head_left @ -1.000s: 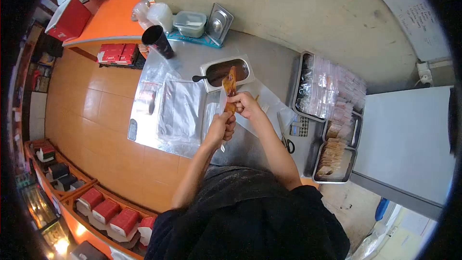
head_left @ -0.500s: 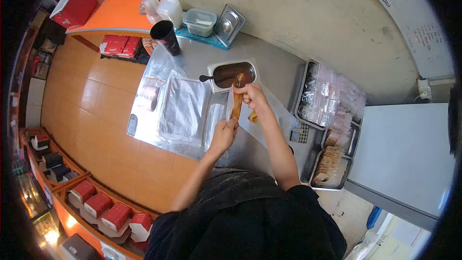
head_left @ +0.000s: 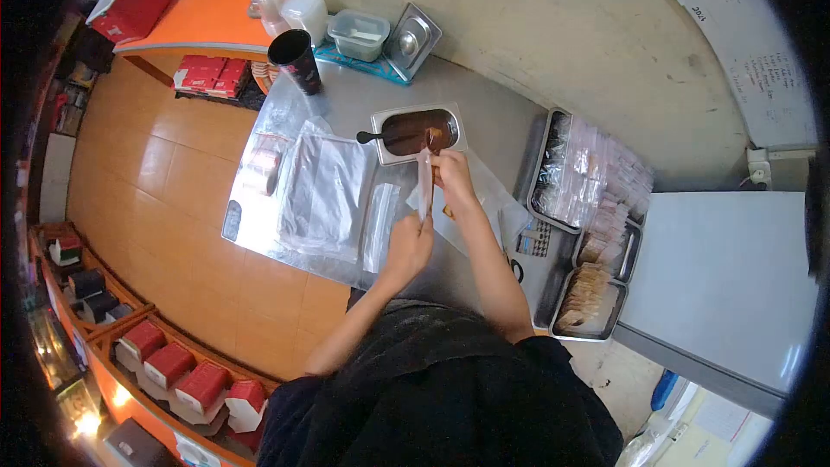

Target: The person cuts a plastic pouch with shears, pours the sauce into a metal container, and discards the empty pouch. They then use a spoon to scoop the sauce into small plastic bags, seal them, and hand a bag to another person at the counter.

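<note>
Both my hands hold a narrow clear plastic bag (head_left: pixel 424 180) with something brown in it, beside the metal container of dark brown sauce (head_left: pixel 409 131). My left hand (head_left: pixel 410 246) is closed on the bag's lower end. Higher up, my right hand (head_left: pixel 453 175) pinches it near its top, close to the container's front edge. A brown-coated piece (head_left: pixel 435 138) shows above the bag, over the sauce. A black-handled utensil (head_left: pixel 369 137) rests across the container's left rim. Below my right hand lies a translucent sheet (head_left: pixel 488 199) with a yellowish piece partly hidden.
Stacked clear bags (head_left: pixel 327 195) lie on the metal table at left. Behind stand a black cup (head_left: pixel 295 60), a lidded plastic box (head_left: pixel 359 34) and a metal lid (head_left: pixel 412 41). Trays of packed bags (head_left: pixel 584 173) and flat brown pieces (head_left: pixel 586 298) are at right.
The bag has turned and now looks narrower, hiding most of the brown contents. My left hand has shifted slightly right and down; the view has moved a little.
</note>
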Demonstrator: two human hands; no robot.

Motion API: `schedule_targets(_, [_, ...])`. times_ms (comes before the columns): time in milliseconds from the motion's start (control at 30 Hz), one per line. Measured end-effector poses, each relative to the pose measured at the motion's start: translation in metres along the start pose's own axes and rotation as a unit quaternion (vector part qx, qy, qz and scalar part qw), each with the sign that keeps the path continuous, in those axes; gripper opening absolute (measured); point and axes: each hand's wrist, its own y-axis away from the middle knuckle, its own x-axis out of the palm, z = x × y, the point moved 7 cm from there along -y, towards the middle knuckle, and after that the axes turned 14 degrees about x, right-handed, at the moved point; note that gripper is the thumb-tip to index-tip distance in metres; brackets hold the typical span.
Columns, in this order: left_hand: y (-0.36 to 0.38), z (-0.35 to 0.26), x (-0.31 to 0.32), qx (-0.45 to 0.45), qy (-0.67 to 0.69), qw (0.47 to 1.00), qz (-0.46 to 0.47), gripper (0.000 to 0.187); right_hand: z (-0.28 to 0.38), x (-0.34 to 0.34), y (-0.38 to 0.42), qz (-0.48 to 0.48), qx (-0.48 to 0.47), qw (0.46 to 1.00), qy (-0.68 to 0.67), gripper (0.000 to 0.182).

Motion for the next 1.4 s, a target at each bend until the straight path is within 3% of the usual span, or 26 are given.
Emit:
schedule_targets(267, [-0.003, -0.018, 0.0, 0.013, -0.112, 0.994, -0.009, 0.024, 0.017, -0.009, -0.027, -0.087, -0.075, 0.991, 0.067, 0.024])
schedule_targets(533, [-0.002, -0.021, -0.001, 0.01, -0.108, 0.994, -0.009, 0.023, 0.031, -0.013, -0.024, -0.148, -0.096, 0.977, 0.117, 0.031])
schedule_targets(633, [-0.004, -0.016, -0.003, 0.007, -0.076, 0.997, -0.031, 0.027, 0.031, -0.01, -0.023, -0.129, -0.068, 0.984, 0.098, 0.035])
schedule_targets(767, [-0.012, 0.004, -0.013, -0.052, 0.014, 0.998, -0.036, 0.039, 0.031, -0.01, -0.01, -0.038, 0.043, 0.994, 0.094, 0.045])
schedule_targets(833, [-0.015, 0.003, -0.017, -0.04, 0.013, 0.998, -0.039, 0.043, 0.03, -0.015, 0.006, 0.01, 0.102, 0.989, 0.11, 0.053])
schedule_targets(933, [-0.017, 0.016, -0.013, -0.043, -0.004, 0.998, -0.036, 0.045, 0.03, -0.028, 0.032, 0.031, 0.068, 0.982, 0.172, 0.059])
schedule_targets(1100, [-0.011, 0.009, -0.01, 0.004, -0.065, 0.997, -0.034, 0.037, 0.018, -0.099, 0.076, -0.049, -0.048, 0.985, 0.158, 0.05])
schedule_targets(1167, [0.001, 0.001, -0.004, 0.057, -0.098, 0.993, -0.03, 0.031, -0.005, -0.146, 0.087, -0.117, -0.093, 0.965, 0.218, 0.041])
schedule_targets(1267, [0.02, 0.009, 0.019, 0.058, -0.177, 0.981, 0.047, 0.029, -0.057, -0.211, 0.106, -0.235, -0.267, 0.885, 0.3, 0.028])
schedule_targets(1367, [0.034, 0.021, 0.047, 0.106, -0.208, 0.967, 0.102, 0.049, -0.089, -0.227, 0.153, -0.337, -0.248, 0.801, 0.428, 0.025])
schedule_targets(1400, [0.036, 0.026, 0.056, 0.114, -0.242, 0.955, 0.131, 0.055, -0.104, -0.226, 0.166, -0.396, -0.201, 0.731, 0.518, 0.047])
